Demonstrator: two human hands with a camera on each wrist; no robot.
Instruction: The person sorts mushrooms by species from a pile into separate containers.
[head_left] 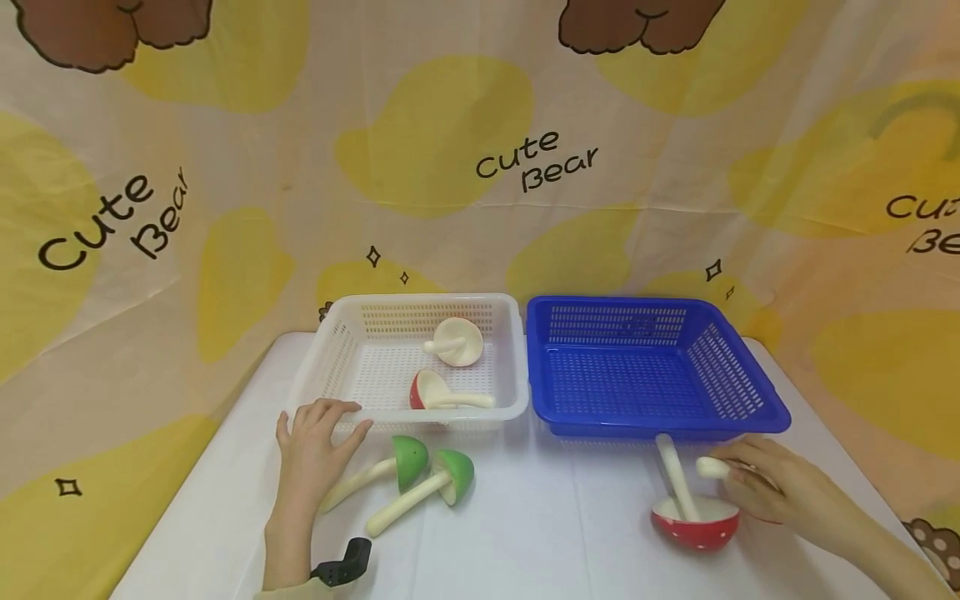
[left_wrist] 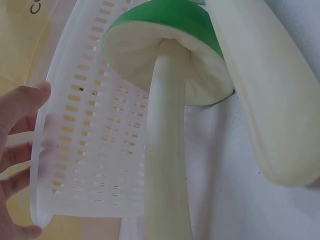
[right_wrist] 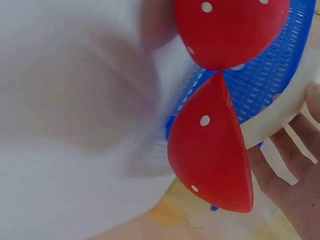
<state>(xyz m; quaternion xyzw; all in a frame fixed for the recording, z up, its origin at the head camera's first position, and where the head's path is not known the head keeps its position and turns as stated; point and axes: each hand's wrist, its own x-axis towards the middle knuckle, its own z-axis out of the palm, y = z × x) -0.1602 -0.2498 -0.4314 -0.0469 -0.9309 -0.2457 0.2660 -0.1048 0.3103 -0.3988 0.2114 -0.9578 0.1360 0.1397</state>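
My left hand (head_left: 315, 450) grips the front left rim of a white basket (head_left: 442, 421), its fingers over the edge. Two green-capped toy mushrooms (head_left: 420, 500) lie beside it; one green mushroom (left_wrist: 167, 125) is close up in the left wrist view. My right hand (head_left: 780, 487) holds a red-capped toy mushroom (right_wrist: 210, 150) by its pale stem, in front of the blue basket (head_left: 555, 417). In the head view that cap is mostly hidden behind the hand. Another red mushroom (head_left: 697, 533) sits cap down on the table, stem tilted up toward the blue basket.
Inside the white basket are two red mushrooms (head_left: 461, 346) with pale stems. The two baskets stand side by side at the back of the white table (head_left: 525, 533). A printed cloth (head_left: 420, 150) hangs behind. Near my left wrist is a black strap piece (head_left: 348, 567).
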